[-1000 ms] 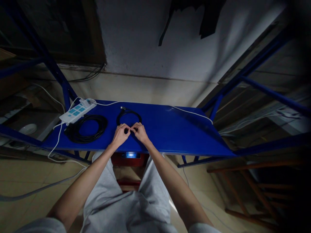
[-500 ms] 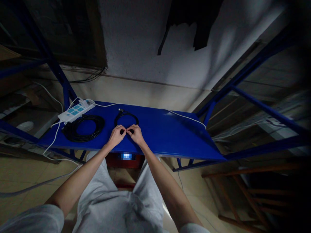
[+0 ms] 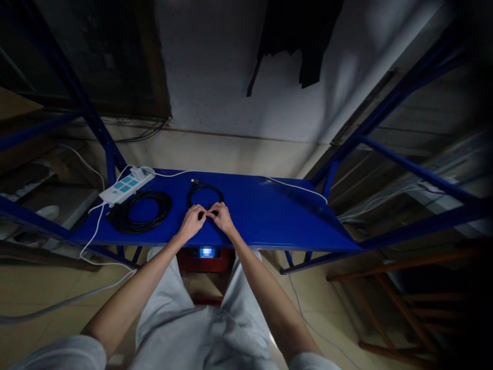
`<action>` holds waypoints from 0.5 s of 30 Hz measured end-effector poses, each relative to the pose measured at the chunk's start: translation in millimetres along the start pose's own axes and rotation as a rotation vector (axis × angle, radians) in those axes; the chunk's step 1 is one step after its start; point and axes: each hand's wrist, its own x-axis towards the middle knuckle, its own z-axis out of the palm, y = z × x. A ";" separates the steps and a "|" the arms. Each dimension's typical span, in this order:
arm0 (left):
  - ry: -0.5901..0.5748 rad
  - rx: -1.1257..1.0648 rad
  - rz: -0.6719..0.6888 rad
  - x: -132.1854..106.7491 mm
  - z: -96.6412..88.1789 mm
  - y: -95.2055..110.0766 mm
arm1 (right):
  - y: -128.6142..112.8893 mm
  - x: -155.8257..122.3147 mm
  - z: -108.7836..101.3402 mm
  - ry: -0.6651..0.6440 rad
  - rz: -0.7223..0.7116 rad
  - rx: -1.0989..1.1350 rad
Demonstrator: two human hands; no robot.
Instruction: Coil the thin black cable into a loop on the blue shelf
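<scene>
Small black cable coil (image 3: 205, 191): near the blue shelf's (image 3: 269, 216) front edge, toward its left half. Left hand (image 3: 191, 222) and right hand (image 3: 222, 218): together, fingertips pinched on the coil's near side. Larger black coil (image 3: 140, 210) and white power strip (image 3: 127, 185): left end. Step, judged: securing the loop; next calls for steady pinching.

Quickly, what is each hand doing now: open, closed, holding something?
Left hand: closed, pinching the small black cable coil.
Right hand: closed, pinching the same coil.
</scene>
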 end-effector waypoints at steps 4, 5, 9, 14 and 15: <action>-0.002 -0.004 -0.004 1.1 -1.1 -1.1 | 1.1 1.5 0.3 0.002 -0.016 0.016; -0.001 -0.004 -0.006 1.3 -1.3 -1.4 | 1.4 1.9 0.6 0.002 -0.016 0.016; 0.003 0.007 -0.011 2.0 -1.5 -2.1 | 1.6 2.2 1.8 -0.004 0.006 -0.005; 0.020 0.012 -0.010 1.4 -1.0 -2.6 | -1.6 1.0 1.4 -0.014 0.012 -0.048; 0.021 0.011 -0.014 1.1 -0.8 -2.9 | -2.3 0.9 1.3 -0.019 0.011 -0.055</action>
